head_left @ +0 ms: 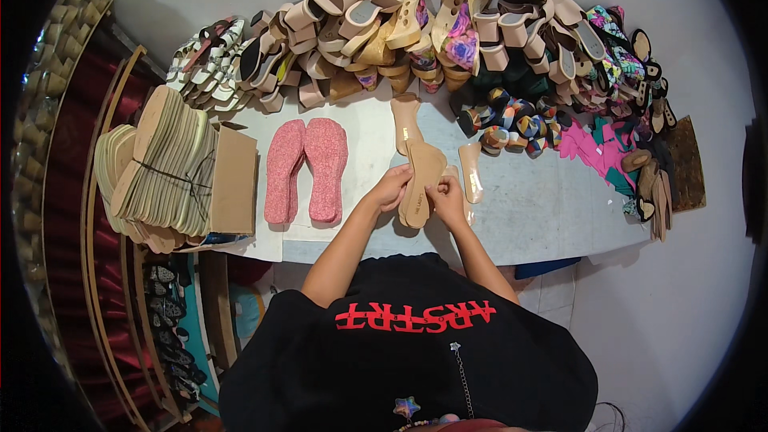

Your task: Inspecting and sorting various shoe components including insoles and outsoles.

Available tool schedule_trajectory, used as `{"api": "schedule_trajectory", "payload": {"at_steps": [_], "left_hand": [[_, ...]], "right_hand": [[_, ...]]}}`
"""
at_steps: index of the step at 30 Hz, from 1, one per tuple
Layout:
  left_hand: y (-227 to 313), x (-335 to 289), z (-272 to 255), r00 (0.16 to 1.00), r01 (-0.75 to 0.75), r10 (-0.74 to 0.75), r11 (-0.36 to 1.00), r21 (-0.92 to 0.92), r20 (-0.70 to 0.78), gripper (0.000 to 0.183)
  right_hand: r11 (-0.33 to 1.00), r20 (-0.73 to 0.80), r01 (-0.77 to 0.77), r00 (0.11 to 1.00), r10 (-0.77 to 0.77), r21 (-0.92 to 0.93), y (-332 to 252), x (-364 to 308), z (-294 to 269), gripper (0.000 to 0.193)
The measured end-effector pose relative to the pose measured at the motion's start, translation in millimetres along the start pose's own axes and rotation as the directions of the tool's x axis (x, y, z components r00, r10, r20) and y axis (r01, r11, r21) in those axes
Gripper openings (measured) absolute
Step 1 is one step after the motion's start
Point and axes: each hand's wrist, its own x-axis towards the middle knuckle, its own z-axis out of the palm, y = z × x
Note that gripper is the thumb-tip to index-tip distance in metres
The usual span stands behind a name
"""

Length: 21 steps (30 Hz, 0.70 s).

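Note:
Over the middle of the table, a tan shoe insole (424, 176) is held between my two hands, its narrower end toward me. My left hand (390, 188) grips its left edge with the fingers closed. On the other side my right hand (446, 198) pinches the right edge, thumb on top. Another tan insole (406, 116) lies just beyond it, partly covered by the held one. To the right of my right hand rests a shiny, clear-looking strip piece (474, 168). Left of my hands, pink speckled soles (305, 168) lie side by side in two stacks.
A bundle of soles (164, 176) tied with black cord leans by a cardboard box (235, 180) at the left. Heaped sandals (360, 32) line the wall. Multicoloured heels (512, 122) and pink fabric (596, 148) lie at right. Shelves (96, 192) of shoes stand far left.

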Motion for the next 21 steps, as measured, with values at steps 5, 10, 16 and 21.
{"api": "schedule_trajectory", "payload": {"at_steps": [5,10,16,21], "left_hand": [[-5.0,-3.1,-0.3,0.989,0.022,0.022,0.96,0.281,-0.15,0.028],[-0.9,-12.9,-3.1,0.994,-0.008,0.018,0.996,0.09,-0.109,0.027],[-1.1,-22.0,-23.5,0.997,-0.007,0.004,0.999,-0.038,-0.083,0.026],[4.9,-35.6,-12.8,0.994,-0.062,0.069,0.995,0.079,-0.088,0.024]], "right_hand": [[0.986,0.004,0.139,0.99,-0.14,0.094,6.4,-4.1,4.8,0.022],[0.914,0.108,-0.136,0.989,0.102,0.382,-13.8,-12.0,8.5,0.019],[0.761,0.301,-0.318,0.939,0.168,0.566,-11.0,-15.6,15.8,0.02],[0.641,0.299,-0.341,0.938,0.178,0.688,-3.4,-26.3,30.7,0.019]]}}
